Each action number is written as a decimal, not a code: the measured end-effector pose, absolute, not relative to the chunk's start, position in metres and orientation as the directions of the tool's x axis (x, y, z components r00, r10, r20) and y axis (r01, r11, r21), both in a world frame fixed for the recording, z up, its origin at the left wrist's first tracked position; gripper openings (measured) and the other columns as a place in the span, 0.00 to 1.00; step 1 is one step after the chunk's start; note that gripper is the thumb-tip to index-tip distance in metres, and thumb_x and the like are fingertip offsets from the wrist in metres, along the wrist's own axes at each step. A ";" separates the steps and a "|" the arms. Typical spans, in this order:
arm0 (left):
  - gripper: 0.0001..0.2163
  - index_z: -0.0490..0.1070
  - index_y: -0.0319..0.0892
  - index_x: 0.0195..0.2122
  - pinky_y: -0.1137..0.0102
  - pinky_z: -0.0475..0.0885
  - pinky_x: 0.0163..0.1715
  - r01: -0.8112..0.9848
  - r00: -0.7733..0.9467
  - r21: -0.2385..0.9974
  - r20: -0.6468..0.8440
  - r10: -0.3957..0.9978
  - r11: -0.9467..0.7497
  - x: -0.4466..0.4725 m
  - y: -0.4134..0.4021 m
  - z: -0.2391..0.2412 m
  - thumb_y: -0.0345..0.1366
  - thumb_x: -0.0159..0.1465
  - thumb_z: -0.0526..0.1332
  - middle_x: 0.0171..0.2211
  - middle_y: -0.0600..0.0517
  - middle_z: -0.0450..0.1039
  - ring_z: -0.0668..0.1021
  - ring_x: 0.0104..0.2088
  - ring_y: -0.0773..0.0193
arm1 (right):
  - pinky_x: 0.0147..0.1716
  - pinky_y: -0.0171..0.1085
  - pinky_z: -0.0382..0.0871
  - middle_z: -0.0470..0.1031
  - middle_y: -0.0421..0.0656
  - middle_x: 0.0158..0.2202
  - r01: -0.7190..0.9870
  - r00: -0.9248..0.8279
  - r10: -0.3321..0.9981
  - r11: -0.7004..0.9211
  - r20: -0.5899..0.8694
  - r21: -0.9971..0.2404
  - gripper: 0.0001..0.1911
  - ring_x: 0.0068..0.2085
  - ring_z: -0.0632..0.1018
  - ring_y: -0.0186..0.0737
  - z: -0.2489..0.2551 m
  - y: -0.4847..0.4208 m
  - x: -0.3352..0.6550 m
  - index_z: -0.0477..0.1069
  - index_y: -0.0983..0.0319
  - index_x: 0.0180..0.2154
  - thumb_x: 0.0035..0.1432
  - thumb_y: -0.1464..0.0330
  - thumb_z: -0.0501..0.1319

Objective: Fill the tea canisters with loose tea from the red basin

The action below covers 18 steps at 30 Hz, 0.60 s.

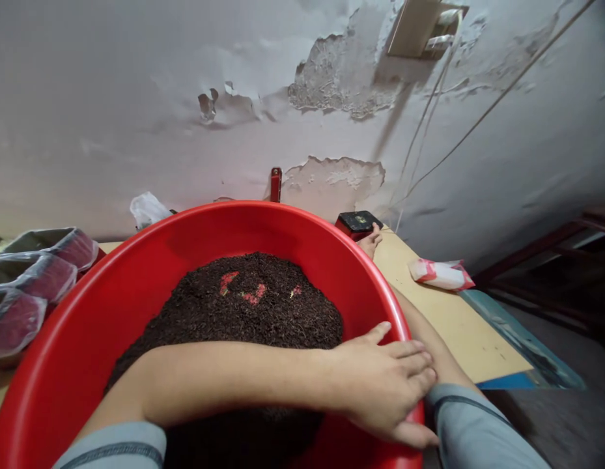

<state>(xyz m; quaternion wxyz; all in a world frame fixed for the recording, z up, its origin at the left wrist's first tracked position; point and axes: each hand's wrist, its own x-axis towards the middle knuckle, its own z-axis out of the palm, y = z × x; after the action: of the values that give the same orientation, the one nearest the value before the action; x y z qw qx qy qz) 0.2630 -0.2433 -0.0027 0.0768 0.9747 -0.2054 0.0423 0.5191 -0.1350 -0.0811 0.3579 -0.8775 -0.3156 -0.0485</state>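
Plenty is sitting in the smooth, round red tub (248, 208), so a lot looks left: dark, crumbly flakes (267, 319) are forming a broad mound, red patches (254, 294) peeking through. How much is finished, the view isn't telling. Over on the left, clear crinkled plastic is lining boxy containers (53, 283), their fill hard to judge. The left hand (394, 384) is lying across the tub's rim, fingers loosely spread, not visibly gripping. Beyond it, the right hand (370, 242) is touching a black-topped box (359, 221) on the pale, flat bench (443, 319), its grip partly hidden, impossible to tell.
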 end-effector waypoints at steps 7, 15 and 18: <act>0.27 0.56 0.44 0.74 0.46 0.66 0.64 -0.385 0.919 -0.020 0.091 -0.385 -0.923 0.226 -0.249 0.015 0.42 0.75 0.50 0.74 0.40 0.52 0.60 0.72 0.46 | 0.57 0.73 0.56 0.53 0.69 0.70 0.632 0.772 0.622 -0.727 0.131 -0.268 0.41 0.68 0.58 0.78 -0.004 -0.180 0.543 0.68 0.61 0.63 0.53 0.49 0.70; 0.29 0.62 0.38 0.70 0.50 0.61 0.67 -0.064 0.993 -0.018 0.103 -0.066 -0.998 0.097 -0.205 0.033 0.40 0.69 0.61 0.70 0.36 0.62 0.65 0.70 0.46 | 0.59 0.55 0.65 0.74 0.60 0.59 0.990 0.098 0.912 -0.130 0.398 0.054 0.26 0.59 0.74 0.60 0.047 -0.178 0.362 0.72 0.64 0.60 0.69 0.56 0.55; 0.24 0.68 0.41 0.65 0.52 0.62 0.66 0.179 0.966 0.078 0.174 0.190 -0.981 0.026 -0.180 0.038 0.39 0.69 0.62 0.66 0.39 0.68 0.70 0.67 0.49 | 0.53 0.49 0.68 0.80 0.52 0.51 0.956 -0.289 0.933 0.267 0.215 0.125 0.20 0.51 0.78 0.53 0.039 -0.183 0.257 0.75 0.60 0.55 0.68 0.59 0.56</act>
<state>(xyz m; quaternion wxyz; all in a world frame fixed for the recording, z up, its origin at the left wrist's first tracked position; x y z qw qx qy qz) 0.0264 -0.1795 0.0378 0.0306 0.9910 0.0933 0.0905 0.2570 -0.1826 0.0392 0.0490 -0.5943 -0.7944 -0.1153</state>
